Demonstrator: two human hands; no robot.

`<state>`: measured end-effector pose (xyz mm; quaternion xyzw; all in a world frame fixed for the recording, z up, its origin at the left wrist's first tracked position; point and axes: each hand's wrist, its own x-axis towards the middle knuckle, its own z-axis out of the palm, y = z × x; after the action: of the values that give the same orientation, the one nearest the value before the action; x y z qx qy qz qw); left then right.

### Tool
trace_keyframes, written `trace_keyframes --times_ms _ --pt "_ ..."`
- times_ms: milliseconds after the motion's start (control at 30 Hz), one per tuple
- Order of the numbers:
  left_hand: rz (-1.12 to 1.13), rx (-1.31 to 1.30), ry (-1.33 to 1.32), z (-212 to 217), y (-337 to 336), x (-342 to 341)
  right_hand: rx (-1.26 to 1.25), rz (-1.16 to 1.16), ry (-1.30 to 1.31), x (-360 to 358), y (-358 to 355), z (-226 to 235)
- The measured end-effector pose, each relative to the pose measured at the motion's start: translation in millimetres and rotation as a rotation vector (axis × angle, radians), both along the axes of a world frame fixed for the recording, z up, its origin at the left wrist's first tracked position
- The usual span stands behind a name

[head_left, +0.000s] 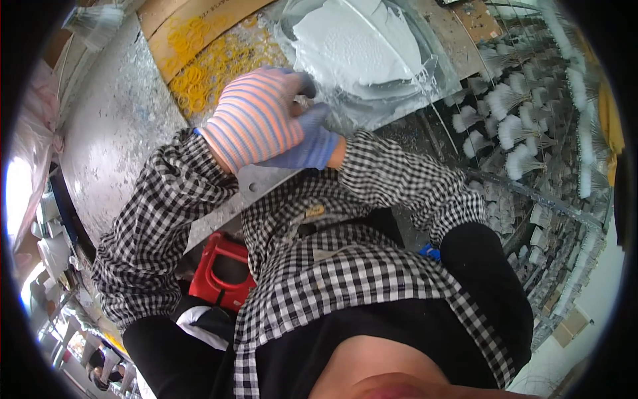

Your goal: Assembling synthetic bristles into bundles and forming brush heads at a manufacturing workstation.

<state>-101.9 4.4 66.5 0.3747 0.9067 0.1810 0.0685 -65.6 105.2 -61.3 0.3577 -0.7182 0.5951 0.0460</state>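
My left hand (pixel 256 120), in a pink and blue striped knit glove, is closed with its fingers curled at the table's near edge. Partly behind it, my right hand (pixel 316 143) wears a blue glove, and its fingers are closed too, tucked under the left. The two hands touch and overlap. Whatever lies between them is hidden. Just beyond the hands is a shallow pan of white paste (pixel 359 40) lined with clear plastic. Beside my left hand, many yellow rubber bands (pixel 199 80) lie loose on the tabletop and on a cardboard piece (pixel 156 20).
On the right, a rack holds rows of white-tipped bristle bundles (pixel 518 126). Another bristle bundle (pixel 96 26) is at the far left. A metal plate with a hole (pixel 262 186) lies below my hands. A red plastic stool (pixel 222 272) stands under the table edge.
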Motion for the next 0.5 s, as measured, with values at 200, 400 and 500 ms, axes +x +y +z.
trace_keyframes --times_ms 200,400,500 --pt "-0.099 -0.046 -0.075 41 93 -58 0.647 -0.117 -0.040 -50 101 31" --pt "-0.242 -0.121 -0.125 61 149 -103 1.063 -0.500 -0.370 -73 150 76" --pt "-0.101 -0.132 -0.064 25 209 -142 1.028 -0.479 -0.347 -84 144 80"
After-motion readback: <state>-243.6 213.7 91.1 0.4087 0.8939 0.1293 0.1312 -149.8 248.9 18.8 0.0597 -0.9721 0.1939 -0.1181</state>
